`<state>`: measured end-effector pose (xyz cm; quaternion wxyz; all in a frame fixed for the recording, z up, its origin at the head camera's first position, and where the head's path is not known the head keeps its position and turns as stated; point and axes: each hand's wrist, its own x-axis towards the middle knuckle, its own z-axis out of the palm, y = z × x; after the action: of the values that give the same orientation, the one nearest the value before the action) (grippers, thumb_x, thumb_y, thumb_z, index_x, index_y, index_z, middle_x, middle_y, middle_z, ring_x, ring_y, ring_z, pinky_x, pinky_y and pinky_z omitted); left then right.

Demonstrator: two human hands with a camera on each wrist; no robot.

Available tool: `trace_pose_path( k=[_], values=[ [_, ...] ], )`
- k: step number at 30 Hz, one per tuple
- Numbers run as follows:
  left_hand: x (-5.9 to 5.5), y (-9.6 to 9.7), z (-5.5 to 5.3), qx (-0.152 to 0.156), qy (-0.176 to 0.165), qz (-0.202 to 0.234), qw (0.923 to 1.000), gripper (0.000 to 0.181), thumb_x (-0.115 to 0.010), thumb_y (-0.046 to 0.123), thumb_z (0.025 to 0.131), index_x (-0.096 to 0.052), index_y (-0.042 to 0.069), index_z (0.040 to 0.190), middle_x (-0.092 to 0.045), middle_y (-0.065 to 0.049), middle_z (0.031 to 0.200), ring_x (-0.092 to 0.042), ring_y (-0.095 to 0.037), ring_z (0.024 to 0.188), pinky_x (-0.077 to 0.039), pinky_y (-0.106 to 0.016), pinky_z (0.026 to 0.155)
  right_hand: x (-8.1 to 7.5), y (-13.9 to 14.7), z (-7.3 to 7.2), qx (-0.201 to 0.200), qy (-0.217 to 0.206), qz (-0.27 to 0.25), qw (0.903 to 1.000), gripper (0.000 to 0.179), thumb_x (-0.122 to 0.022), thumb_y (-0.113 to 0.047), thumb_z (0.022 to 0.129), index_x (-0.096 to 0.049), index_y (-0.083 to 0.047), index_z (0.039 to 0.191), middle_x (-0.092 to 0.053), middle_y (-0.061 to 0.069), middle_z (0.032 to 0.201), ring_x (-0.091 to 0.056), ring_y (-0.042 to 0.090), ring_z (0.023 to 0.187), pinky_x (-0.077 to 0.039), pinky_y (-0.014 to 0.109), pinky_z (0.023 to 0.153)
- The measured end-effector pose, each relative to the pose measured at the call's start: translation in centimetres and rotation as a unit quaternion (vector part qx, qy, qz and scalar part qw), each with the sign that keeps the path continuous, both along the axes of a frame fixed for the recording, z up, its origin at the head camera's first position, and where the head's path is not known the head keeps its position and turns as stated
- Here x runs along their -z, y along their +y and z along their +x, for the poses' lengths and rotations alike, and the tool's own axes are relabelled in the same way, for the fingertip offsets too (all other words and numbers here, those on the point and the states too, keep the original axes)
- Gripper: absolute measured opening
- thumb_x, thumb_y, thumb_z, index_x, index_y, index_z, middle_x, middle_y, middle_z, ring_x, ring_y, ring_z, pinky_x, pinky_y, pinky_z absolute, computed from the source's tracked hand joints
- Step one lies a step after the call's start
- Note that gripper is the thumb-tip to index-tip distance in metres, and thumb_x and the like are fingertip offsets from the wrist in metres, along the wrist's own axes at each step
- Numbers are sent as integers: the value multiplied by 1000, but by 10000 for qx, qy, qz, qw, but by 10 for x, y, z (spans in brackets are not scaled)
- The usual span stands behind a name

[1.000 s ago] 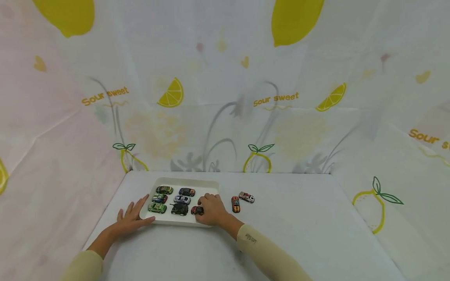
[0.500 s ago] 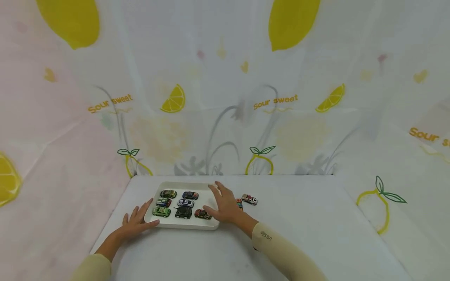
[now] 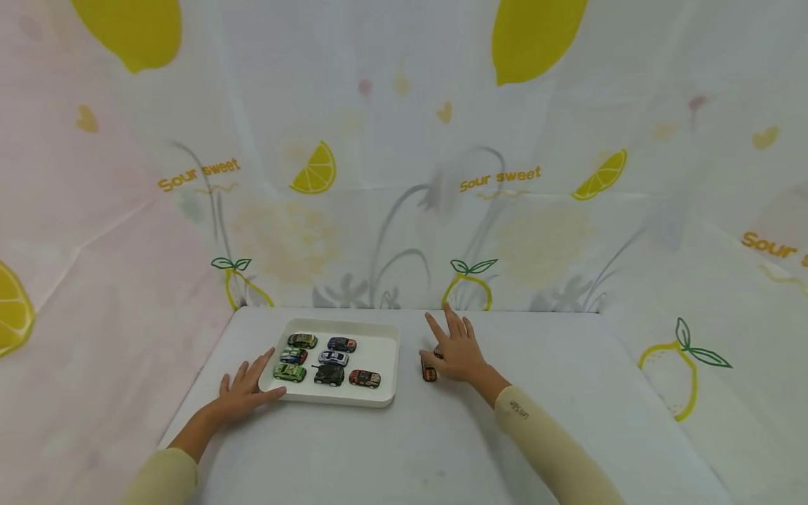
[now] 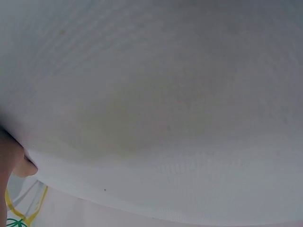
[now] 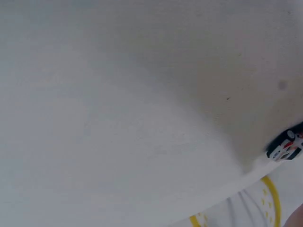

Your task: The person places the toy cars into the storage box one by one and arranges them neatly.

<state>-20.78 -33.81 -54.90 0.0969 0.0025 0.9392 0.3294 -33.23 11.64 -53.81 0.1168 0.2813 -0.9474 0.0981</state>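
Note:
My right hand (image 3: 463,354) hovers over two toy cars right of the tray, its fingers spread. Beneath its thumb lies an orange-red toy car (image 3: 428,370). The second, a white toy car (image 5: 286,146), shows at the right edge of the right wrist view; the hand covers most of it in the head view. My left hand (image 3: 240,398) rests at the left end of the white tray (image 3: 381,351), fingers extended along its side and thumb at the front corner. A red-and-black toy car (image 3: 365,379) sits at the tray's front right.
Inside the tray stand several more toy cars, among them a green car (image 3: 290,372), a white-and-blue car (image 3: 333,358) and a dark tank-like toy (image 3: 329,375). A lemon-print cloth (image 3: 391,231) hangs behind the white table (image 3: 568,407).
My right hand has let go of the red-and-black toy car in the tray and moved right, over the two cars outside it. The left hand has stayed at the tray.

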Motion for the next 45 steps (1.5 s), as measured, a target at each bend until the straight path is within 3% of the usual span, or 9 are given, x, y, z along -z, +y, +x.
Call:
trace_pose_path(
  k=[14, 19, 26, 32, 37, 41, 45],
  values=[
    [-4, 4, 1, -5, -68, -37, 10000, 101, -63, 56, 89, -3, 17, 159, -3, -30, 161, 9, -60, 143, 19, -75, 104, -9, 36, 6, 419, -480, 14, 9980, 78, -53, -56, 95, -25, -20, 158, -3, 22, 165, -24, 45, 147, -14, 64, 119],
    [-6, 1, 1, -47, -37, -80, 9999, 101, -63, 56, 88, -4, 16, 159, -5, -30, 161, 8, -60, 143, 18, -76, 104, -1, 39, 2, 509, -550, 51, 9972, 80, -52, -59, 94, -26, -18, 158, -4, 24, 165, -26, 50, 145, -15, 65, 117],
    [-1, 1, 1, -57, -104, -91, 9999, 102, -64, 57, 88, -5, 15, 159, -4, -30, 161, 9, -60, 143, 19, -76, 105, 8, 47, 0, 733, -592, 353, 9949, 83, -51, -64, 92, -28, -18, 157, -4, 24, 164, -29, 48, 144, -20, 63, 117],
    [-2, 3, -1, -78, -69, -73, 9999, 101, -63, 57, 88, -4, 16, 159, -4, -29, 162, 9, -59, 143, 19, -75, 105, 8, 52, -1, 577, -488, 259, 9968, 83, -57, -60, 90, -31, -15, 155, -10, 28, 163, -36, 51, 138, -25, 65, 114],
    [-1, 2, -2, -81, -76, -120, 9999, 102, -65, 56, 88, -5, 15, 159, -4, -31, 161, 8, -60, 143, 18, -75, 105, 12, 53, -4, 480, -624, 360, 9962, 86, -55, -63, 90, -27, -17, 157, -7, 26, 164, -33, 50, 141, -25, 64, 115],
    [1, 1, -1, -95, -148, -100, 9998, 102, -63, 57, 88, -4, 15, 159, -4, -30, 161, 8, -59, 143, 18, -75, 106, 14, 52, -5, 466, -722, 205, 9961, 77, -60, -55, 91, -35, -17, 153, -10, 27, 162, -34, 51, 140, -28, 65, 112],
    [2, 1, 0, -88, -81, 5, 9999, 101, -64, 57, 88, -5, 16, 159, -4, -30, 161, 9, -59, 143, 19, -74, 105, 12, 45, -7, 484, -816, -107, 9954, 48, -67, -33, 92, -56, -17, 136, -27, 26, 156, -47, 44, 130, -40, 61, 104]
  ],
)
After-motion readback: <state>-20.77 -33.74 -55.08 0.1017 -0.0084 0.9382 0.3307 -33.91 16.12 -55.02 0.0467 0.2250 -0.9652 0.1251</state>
